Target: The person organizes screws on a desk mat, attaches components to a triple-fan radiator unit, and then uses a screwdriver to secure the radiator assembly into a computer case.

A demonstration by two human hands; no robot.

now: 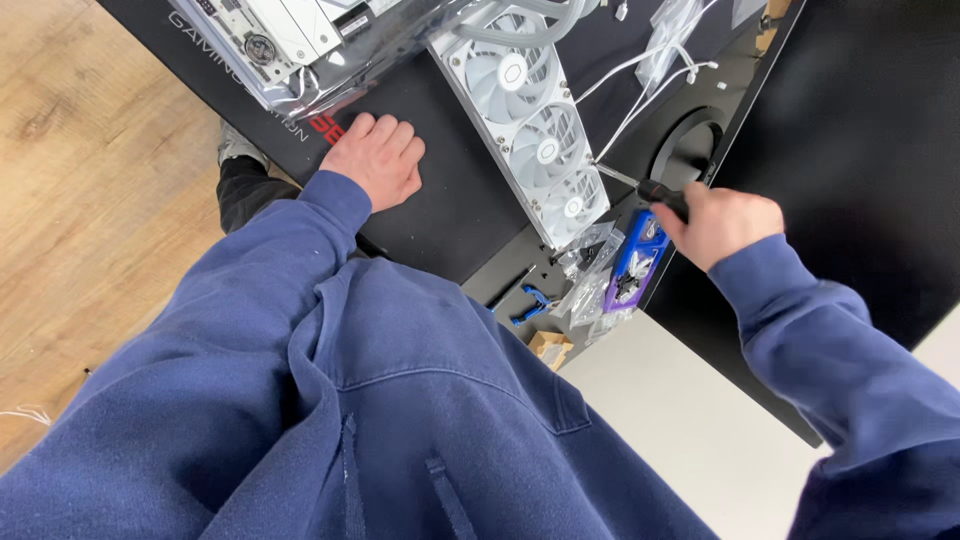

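Two hands are working over a black desk mat [450, 200]. The left hand [375, 158] is lying flat and released on the mat, holding nothing, just inside the mat's near edge, with open mat at its 3 o'clock. At its 2 o'clock a white triple-fan radiator [530, 125] is lying diagonally. The right hand [725, 222] is grasping a screwdriver [640, 185], tip pointing to 10 o'clock and touching the radiator's edge. Small plastic bags [590, 275] are lying at the hand's 8 o'clock near the table edge.
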